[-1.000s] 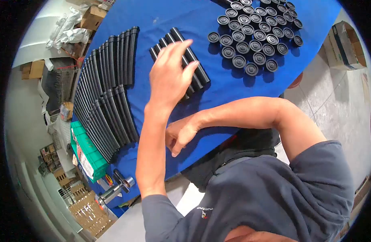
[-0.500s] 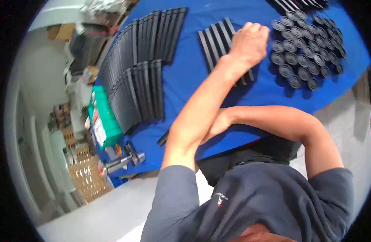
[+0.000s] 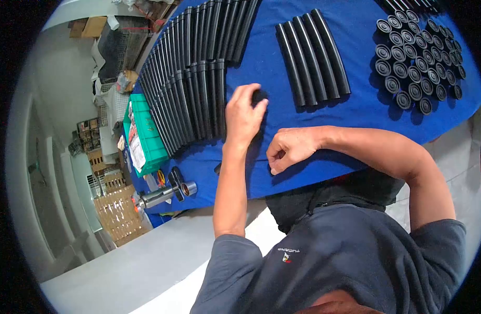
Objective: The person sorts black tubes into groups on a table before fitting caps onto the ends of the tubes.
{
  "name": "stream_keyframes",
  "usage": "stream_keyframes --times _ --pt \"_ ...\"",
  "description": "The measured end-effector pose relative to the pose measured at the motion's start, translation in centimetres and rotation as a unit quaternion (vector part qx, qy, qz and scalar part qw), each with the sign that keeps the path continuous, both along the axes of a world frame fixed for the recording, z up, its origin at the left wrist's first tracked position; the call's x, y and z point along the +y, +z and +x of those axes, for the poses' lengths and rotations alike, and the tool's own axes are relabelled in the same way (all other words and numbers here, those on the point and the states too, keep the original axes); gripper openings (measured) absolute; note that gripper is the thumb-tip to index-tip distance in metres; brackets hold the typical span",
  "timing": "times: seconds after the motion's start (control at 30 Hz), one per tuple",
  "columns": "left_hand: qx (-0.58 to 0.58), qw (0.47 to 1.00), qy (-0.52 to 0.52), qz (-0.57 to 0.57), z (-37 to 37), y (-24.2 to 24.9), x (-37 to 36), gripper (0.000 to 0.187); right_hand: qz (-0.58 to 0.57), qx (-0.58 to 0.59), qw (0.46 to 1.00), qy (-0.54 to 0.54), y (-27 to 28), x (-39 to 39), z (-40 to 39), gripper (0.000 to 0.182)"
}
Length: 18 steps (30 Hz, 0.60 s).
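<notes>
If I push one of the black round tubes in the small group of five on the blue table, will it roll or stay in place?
The black round tubes look smooth and cylindrical, so one pushed sideways would probably roll across the flat blue table. Pushed along its length, it would more likely slide. Each keeps its shape lying unsupported, so it is probably stiff, and likely light plastic.

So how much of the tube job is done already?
Looks partly done, as a guess. Long rows of black tubes already lie side by side on the blue table. The left hand has a small black piece in its grip; the right hand rests curled beside it. Five loose tubes and many round caps wait untouched.
</notes>
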State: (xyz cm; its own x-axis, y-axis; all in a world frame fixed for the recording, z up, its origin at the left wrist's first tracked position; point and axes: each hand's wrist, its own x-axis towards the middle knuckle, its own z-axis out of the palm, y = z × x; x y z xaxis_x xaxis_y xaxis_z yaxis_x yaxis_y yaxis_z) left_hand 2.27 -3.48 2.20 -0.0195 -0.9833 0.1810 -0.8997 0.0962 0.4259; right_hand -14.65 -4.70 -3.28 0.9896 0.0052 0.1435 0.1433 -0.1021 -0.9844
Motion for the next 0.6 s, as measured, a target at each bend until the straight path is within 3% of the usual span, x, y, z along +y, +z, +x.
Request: stream_keyframes --times 0.13,0.17,0.3,0.43,0.53,0.6 --pt "-0.016 0.999 0.013 0.037 0.0 -1.9 0.0 0.039 0.02 -0.003 1.0 -0.015 -0.1 0.0 -0.2 0.03" --pt "-0.023 0.999 0.001 0.047 0.7 -2.5 0.2 0.052 0.016 0.008 1.0 -0.011 0.1 0.4 -0.1 0.029" --pt "-0.004 0.999 0.031 0.027 0.2 -1.5 1.4 0.074 0.024 0.017 0.999 -0.022 0.2 0.2 -0.3 0.027" --pt "0.003 0.995 0.096 -0.003 1.6 0.4 5.1 0.061 0.031 0.017 0.999 -0.028 0.1 0.0 -0.2 0.026" --pt "-0.025 0.992 0.121 0.016 2.9 1.0 9.2 0.054 0.083 0.118 0.989 -0.028 1.2 -0.2 -0.4 0.021" --pt "-0.049 0.99 0.128 0.017 3.4 0.4 11.5 0.05 0.104 0.104 0.988 -0.055 0.9 0.0 -0.3 0.02"
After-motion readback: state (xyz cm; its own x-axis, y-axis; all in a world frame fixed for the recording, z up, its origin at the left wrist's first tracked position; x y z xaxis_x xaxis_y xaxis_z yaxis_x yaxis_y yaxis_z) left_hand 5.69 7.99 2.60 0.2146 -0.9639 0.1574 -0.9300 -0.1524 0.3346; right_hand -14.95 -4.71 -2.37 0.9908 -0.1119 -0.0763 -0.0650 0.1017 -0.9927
